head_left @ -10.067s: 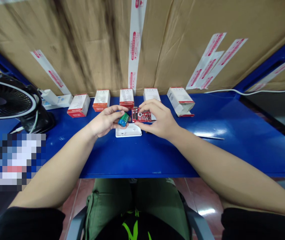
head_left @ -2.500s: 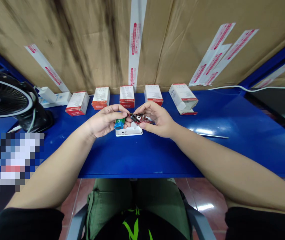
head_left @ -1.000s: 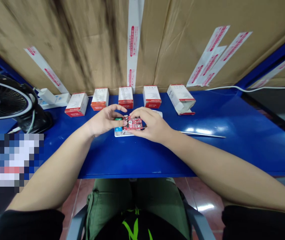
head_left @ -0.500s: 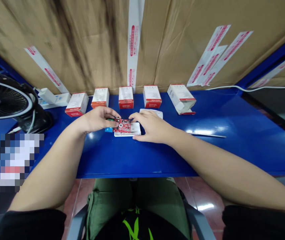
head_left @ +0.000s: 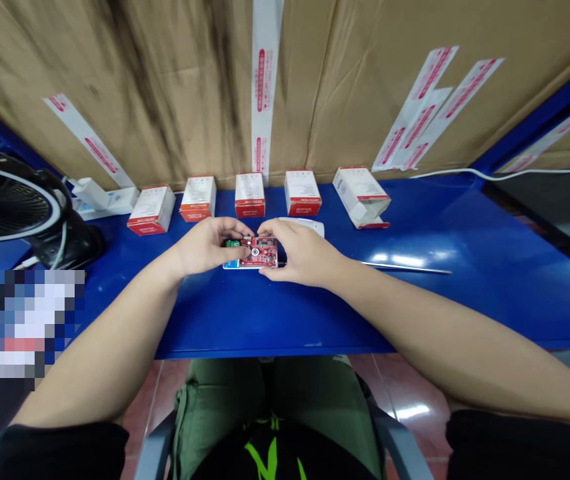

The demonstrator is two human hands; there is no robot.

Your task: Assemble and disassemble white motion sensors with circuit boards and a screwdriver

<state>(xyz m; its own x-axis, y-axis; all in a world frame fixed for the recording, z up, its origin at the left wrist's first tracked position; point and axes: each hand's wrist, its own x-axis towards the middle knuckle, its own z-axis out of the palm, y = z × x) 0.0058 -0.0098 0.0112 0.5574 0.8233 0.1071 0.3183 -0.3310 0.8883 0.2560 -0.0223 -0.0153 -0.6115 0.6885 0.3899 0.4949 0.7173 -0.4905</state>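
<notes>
Left hand [head_left: 203, 247] and right hand [head_left: 302, 252] pinch a red circuit board [head_left: 262, 252] by its edges, fingers [head_left: 269, 231] curled over it, above a white plastic case [head_left: 232, 266] on a blue counter [head_left: 265, 313]. A green-and-blue part [head_left: 232, 244], mostly hidden, sits beneath. Five red-and-white cartons [head_left: 249, 204] line up behind.

Circuit board [head_left: 265, 253] between the fingers [head_left: 269, 231]: glossy red. Case [head_left: 231, 265] under them: smooth white plastic. Bench [head_left: 285, 320] beneath: glossy blue painted metal.
</notes>
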